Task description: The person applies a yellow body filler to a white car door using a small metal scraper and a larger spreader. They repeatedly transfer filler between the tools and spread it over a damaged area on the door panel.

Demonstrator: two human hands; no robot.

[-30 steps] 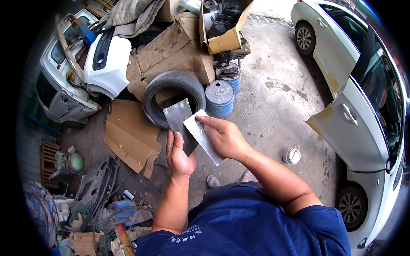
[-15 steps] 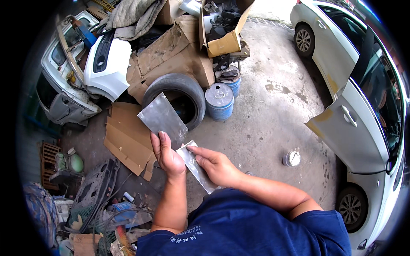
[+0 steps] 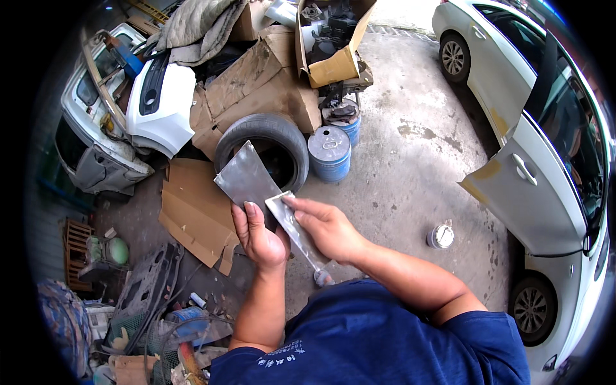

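My left hand [image 3: 264, 242] is closed on a flat grey metal sheet [image 3: 247, 174], thumb and fingers gripping its lower part. The sheet tilts up and away to the left, over the tyre. My right hand [image 3: 328, 231] grips a narrower silvery plate [image 3: 300, 236] from its right side, fingers near the top edge. A pale rim or smear runs along that top edge, which meets the sheet's lower right corner or overlaps it in view. Below the plate's lower end is a small roundish thing [image 3: 323, 278] I cannot make out.
Ahead lie a black tyre [image 3: 296, 138], a blue drum [image 3: 330, 165] and flattened cardboard [image 3: 192, 215]. A white bumper [image 3: 163, 106] leans at the left. A white car [image 3: 513, 199] stands at the right with its door open. On the floor sits a small tin [image 3: 441, 237].
My right hand and the narrow plate have moved up, closer to the sheet's lower right corner. My left hand and the sheet have shifted slightly right.
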